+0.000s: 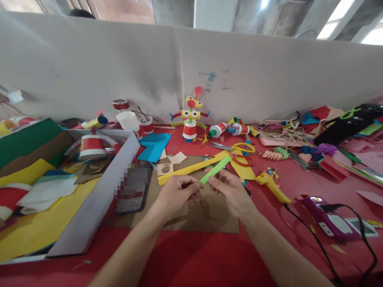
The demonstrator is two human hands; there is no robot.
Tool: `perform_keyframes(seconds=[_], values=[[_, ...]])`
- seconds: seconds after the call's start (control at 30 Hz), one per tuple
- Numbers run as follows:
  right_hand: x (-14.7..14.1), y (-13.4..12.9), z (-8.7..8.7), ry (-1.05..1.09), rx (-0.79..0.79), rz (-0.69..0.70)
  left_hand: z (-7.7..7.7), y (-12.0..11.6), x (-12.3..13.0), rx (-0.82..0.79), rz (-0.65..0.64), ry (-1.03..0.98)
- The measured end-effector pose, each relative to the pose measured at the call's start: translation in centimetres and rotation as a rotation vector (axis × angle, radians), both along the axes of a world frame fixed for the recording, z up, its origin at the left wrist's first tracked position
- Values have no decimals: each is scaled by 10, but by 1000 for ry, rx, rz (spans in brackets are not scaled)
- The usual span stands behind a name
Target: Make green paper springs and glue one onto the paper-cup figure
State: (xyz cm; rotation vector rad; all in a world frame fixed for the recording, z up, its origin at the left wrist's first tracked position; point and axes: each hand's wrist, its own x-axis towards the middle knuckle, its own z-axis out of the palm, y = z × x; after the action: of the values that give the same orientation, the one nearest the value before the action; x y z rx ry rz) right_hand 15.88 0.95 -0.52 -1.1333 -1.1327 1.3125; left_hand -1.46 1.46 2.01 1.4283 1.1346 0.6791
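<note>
A bright green paper strip (216, 169) slants up to the right between my two hands. My left hand (182, 191) pinches its lower end between thumb and fingers. Around its lower middle, the fingers of my right hand (229, 189) are closed on it too. Beneath them lies a brown cardboard sheet (206, 223) on the red table. Long yellow paper strips (191, 167) rest just beyond the hands. Scissors (230, 147) with yellow and red handles lie behind the green strip's far end.
A yellow glue gun (275, 189) with a black cord lies right, near a purple power strip (329, 219). Left are a phone (133, 189) and a white-walled box (98, 199) of papers. Paper-cup figures (190, 129) stand at the back wall. Paper scraps (281, 133) crowd the right.
</note>
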Motion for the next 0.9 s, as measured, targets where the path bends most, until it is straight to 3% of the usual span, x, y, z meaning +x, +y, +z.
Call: perform_keyframes(seconds=[0.07,0.13,0.27,0.37,0.43,0.57,0.63,0.7,0.9], values=[[-9,-4,-2,-45,-22,40,0,-1,1,-35,-49,-11],[-4,-1,0,12,-54,-55,-1,-1,1,-71,-64,-19],[31,20,8,319,-49,-423,-3,2,-3,-151,-35,-41],[45,29,10,465,14,-651,-6,4,-5,-267,38,-202],[36,24,6,395,-45,-549,-8,6,-5,-354,130,-398],[-7,-2,-6,58,-101,69,-12,12,-4,-353,359,-707],[-24,-13,-13,2,-91,268,-16,14,-3,-326,407,-757],[-32,-18,-18,-8,-92,336,-19,13,-1,-324,412,-754],[-25,-11,-22,16,-117,310,-23,6,8,-349,420,-714]])
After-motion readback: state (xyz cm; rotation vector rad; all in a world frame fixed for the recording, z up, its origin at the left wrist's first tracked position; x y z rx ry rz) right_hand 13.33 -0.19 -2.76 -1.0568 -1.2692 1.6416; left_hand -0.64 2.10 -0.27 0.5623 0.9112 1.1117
